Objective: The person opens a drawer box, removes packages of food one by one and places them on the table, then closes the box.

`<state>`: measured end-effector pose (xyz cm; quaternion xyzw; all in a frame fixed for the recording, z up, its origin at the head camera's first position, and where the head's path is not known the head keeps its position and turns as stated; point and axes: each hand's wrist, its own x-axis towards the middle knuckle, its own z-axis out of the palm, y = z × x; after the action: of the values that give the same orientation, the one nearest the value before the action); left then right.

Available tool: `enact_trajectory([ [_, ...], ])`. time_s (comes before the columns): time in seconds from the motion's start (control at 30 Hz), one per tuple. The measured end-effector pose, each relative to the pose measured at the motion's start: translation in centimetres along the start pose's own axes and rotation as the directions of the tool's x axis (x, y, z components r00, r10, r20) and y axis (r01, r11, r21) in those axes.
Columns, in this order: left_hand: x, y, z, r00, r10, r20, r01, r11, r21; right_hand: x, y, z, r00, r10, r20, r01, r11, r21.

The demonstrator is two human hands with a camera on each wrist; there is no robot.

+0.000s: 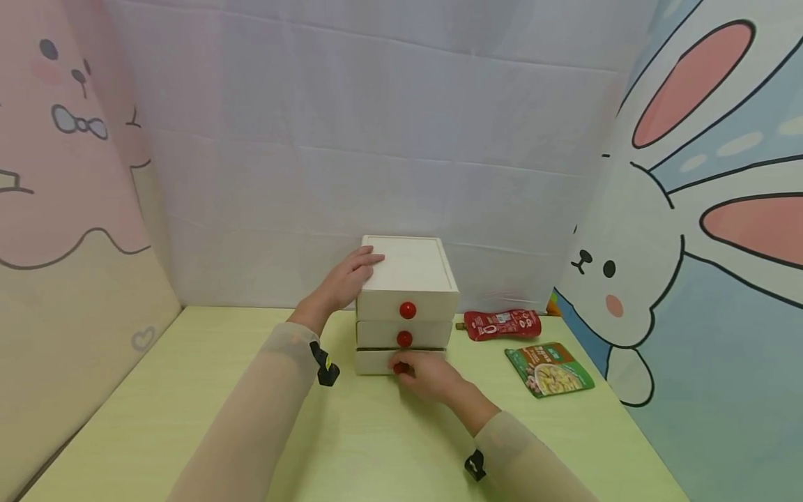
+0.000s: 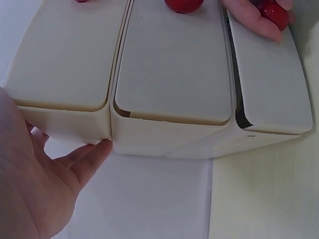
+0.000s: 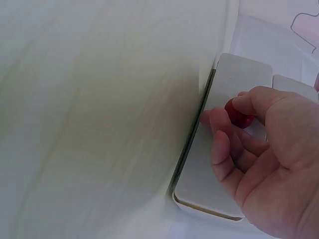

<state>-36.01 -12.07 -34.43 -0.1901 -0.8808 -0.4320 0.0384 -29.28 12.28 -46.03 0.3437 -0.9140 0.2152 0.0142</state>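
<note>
The white drawer unit [image 1: 413, 265] stood near the middle of the back edge of the desk [image 1: 376, 446]. The left hand [image 1: 345, 280], fingers loosely spread, rested against its top left side, while the right hand [image 1: 429, 378] pinched the red knob [image 3: 239, 115] of the bottom drawer [image 1: 373, 362]. A skewed pull could have jammed that drawer; too light a brace could have let the unit slide toward the desk's front edge.

Head view bright, evenly lit; soft shadows on the surface [image 1: 370, 439] in front of the drawer unit [image 1: 408, 263]. Wrist views dimmer, greyer; right wrist soft in detail, broad shadow beside the drawer unit.
</note>
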Motion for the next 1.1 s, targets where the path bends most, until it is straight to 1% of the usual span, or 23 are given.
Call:
enact_trajectory([
  [0.17, -0.2, -0.2, 0.0, 1.0, -0.005, 0.011, 0.005, 1.0, -0.006, -0.3, -0.3, -0.1, 0.999, 0.032, 0.039, -0.033, 0.999, 0.008],
  [0.33, -0.3, -0.4, 0.1, 1.0, 0.004, 0.019, -0.003, 1.0, -0.01, -0.7, -0.5, 0.0, 0.997, 0.046, 0.061, -0.046, 0.999, -0.003],
  [0.5, -0.3, -0.6, 0.3, 1.0, 0.016, 0.018, -0.016, 1.0, -0.016, -1.2, -0.8, -0.1, 0.997, 0.031, 0.071, -0.029, 0.999, -0.019],
  [0.8, -0.3, -0.7, 0.4, 1.0, 0.03, 0.009, -0.03, 1.0, -0.001, -1.9, -1.5, -0.5, 0.994, 0.038, 0.103, -0.041, 0.999, 0.024],
  [1.1, -0.2, -1.0, 0.5, 1.0, 0.023, 0.013, -0.023, 1.0, -0.012, -2.6, -2.0, -0.4, 0.992, 0.054, 0.118, -0.06, 0.997, 0.047],
])
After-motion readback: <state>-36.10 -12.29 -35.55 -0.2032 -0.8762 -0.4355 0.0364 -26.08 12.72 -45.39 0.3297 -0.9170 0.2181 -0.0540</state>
